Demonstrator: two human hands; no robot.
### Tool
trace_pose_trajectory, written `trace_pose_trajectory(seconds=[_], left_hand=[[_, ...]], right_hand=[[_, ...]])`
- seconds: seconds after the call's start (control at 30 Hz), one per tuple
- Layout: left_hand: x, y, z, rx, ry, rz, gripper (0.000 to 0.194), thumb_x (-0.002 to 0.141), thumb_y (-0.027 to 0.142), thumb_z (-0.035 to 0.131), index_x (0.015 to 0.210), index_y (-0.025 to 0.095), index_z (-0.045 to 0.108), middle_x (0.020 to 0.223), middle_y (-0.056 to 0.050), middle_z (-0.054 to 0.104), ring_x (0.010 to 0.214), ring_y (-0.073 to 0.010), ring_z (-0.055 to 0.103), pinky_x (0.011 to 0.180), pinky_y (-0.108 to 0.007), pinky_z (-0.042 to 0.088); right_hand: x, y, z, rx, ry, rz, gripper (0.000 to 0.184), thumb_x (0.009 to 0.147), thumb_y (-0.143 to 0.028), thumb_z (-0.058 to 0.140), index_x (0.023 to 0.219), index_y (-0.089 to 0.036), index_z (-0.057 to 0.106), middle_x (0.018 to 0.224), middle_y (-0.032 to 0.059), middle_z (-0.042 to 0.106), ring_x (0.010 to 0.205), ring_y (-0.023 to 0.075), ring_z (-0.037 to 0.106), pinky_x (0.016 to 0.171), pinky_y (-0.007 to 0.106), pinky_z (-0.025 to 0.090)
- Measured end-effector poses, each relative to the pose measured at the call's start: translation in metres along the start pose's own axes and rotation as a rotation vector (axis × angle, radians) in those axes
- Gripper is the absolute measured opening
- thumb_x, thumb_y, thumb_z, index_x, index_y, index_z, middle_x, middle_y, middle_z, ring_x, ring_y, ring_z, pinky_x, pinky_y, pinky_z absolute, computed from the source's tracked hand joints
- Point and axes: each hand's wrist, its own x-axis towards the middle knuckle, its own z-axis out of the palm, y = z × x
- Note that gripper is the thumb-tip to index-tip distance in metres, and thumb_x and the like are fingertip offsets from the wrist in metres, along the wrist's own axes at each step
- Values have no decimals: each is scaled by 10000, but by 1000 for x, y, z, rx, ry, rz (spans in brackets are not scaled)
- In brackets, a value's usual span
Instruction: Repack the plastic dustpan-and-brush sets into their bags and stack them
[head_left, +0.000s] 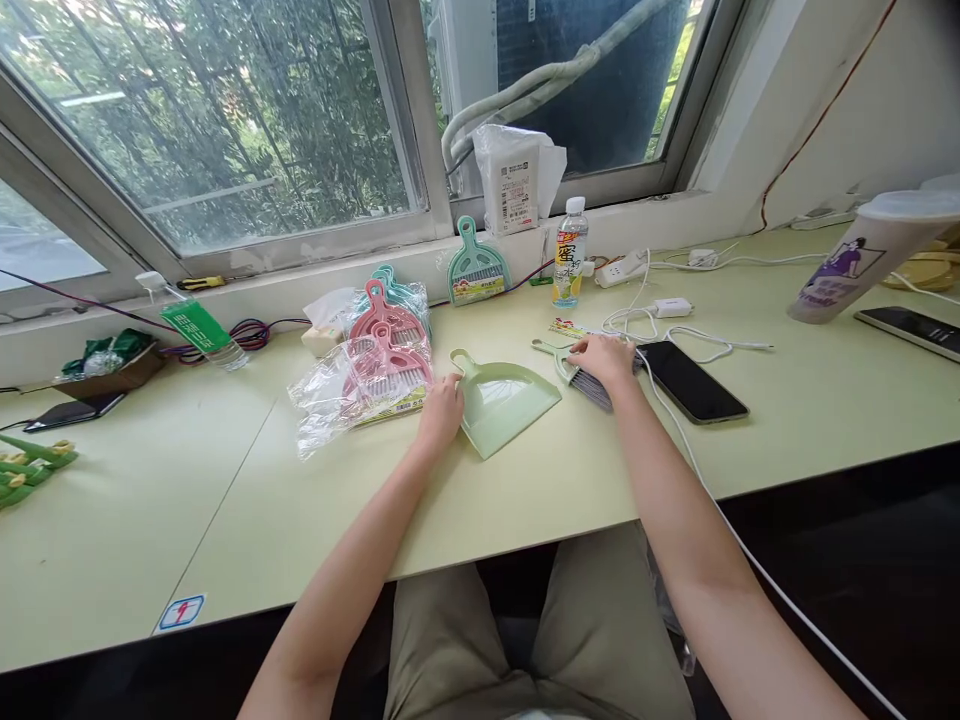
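Observation:
A light green dustpan [517, 395] lies on the table in front of me, its handle pointing away. My left hand [444, 405] grips its left edge, the fingertips near the base of the handle. To the right, my right hand [604, 358] is closed over a small green hand brush [592, 388] with grey bristles, covering part of it. Just behind the brush lies a printed card label [574, 328]. Left of my left hand are pink dustpan-and-brush sets [386, 350] in clear wrap, with turquoise ones behind them.
A turquoise set [478, 265] leans against the sill beside a drink bottle [570, 255]. A black phone [691, 382] and white cables [705, 340] lie right of the brush. A tilted green-labelled bottle [199, 325] is at left, a large cup [870, 260] at right.

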Motion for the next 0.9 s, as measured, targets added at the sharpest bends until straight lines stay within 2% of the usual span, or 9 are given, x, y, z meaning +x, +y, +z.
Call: trace_pose_trajectory(seconds=[0.17, 0.23, 0.37, 0.53, 0.6, 0.67, 0.73, 0.83, 0.9], left_hand=[[1, 3, -7, 55, 49, -8, 247, 950, 224, 435, 1070, 173, 645, 999, -121, 668, 929, -242, 630, 863, -360, 474], [0, 8, -10, 74, 57, -3, 253, 966, 256, 426, 1013, 167, 658, 938, -118, 672, 892, -240, 636, 829, -343, 472], [-2, 14, -14, 83, 37, -15, 266, 939, 184, 453, 1129, 161, 637, 788, -77, 660, 816, -238, 644, 798, -334, 462], [-2, 9, -8, 26, 31, -52, 347, 883, 104, 461, 1186, 165, 618, 702, -39, 622, 766, -231, 631, 780, -331, 462], [-1, 8, -4, -4, 58, -60, 364, 870, 98, 465, 1198, 162, 610, 680, -28, 609, 760, -228, 626, 779, -329, 463], [-2, 8, 0, -51, 53, -38, 357, 879, 115, 464, 1204, 158, 604, 666, -19, 601, 739, -219, 618, 779, -328, 466], [-3, 11, 3, -117, -2, 18, 309, 899, 152, 465, 1167, 154, 619, 691, -21, 617, 720, -205, 614, 778, -324, 474], [-9, 18, 6, -155, -114, 187, 243, 924, 207, 466, 1076, 174, 652, 873, -57, 673, 785, -193, 632, 801, -316, 484], [-13, 22, 7, -104, -176, 320, 263, 935, 198, 433, 1073, 200, 657, 1008, -67, 674, 882, -193, 637, 843, -312, 482]], right_hand=[[-2, -4, 4, -38, 47, -25, 309, 753, -356, 670, 1005, -208, 769, 1139, 135, 701, 1107, 324, 542, 953, 476, 303], [-4, -9, 6, -51, 51, -45, 295, 757, -346, 662, 986, -196, 773, 1113, 143, 706, 1108, 327, 538, 953, 475, 297], [-5, -14, 6, -54, 60, -52, 246, 754, -302, 649, 922, -173, 774, 1014, 153, 728, 1067, 323, 576, 950, 468, 295], [-2, -15, -9, 181, 205, 19, 262, 772, -348, 636, 950, -190, 746, 993, 126, 740, 1028, 323, 608, 946, 471, 315], [-3, -21, -18, 311, 236, -19, 284, 803, -387, 620, 992, -202, 726, 1018, 101, 745, 986, 295, 625, 935, 447, 340], [-9, -32, -23, 379, 208, -113, 289, 823, -404, 615, 1009, -206, 713, 1024, 79, 748, 945, 264, 640, 927, 420, 358], [-21, -46, -24, 351, 123, -220, 255, 815, -392, 638, 980, -215, 718, 1007, 58, 754, 926, 251, 649, 940, 413, 356], [-40, -68, -17, 202, -41, -388, 178, 783, -353, 683, 907, -235, 733, 989, 37, 762, 962, 258, 654, 981, 421, 325], [-49, -78, -11, 113, -97, -452, 157, 796, -319, 665, 903, -229, 736, 1015, 54, 763, 982, 263, 654, 975, 417, 325]])
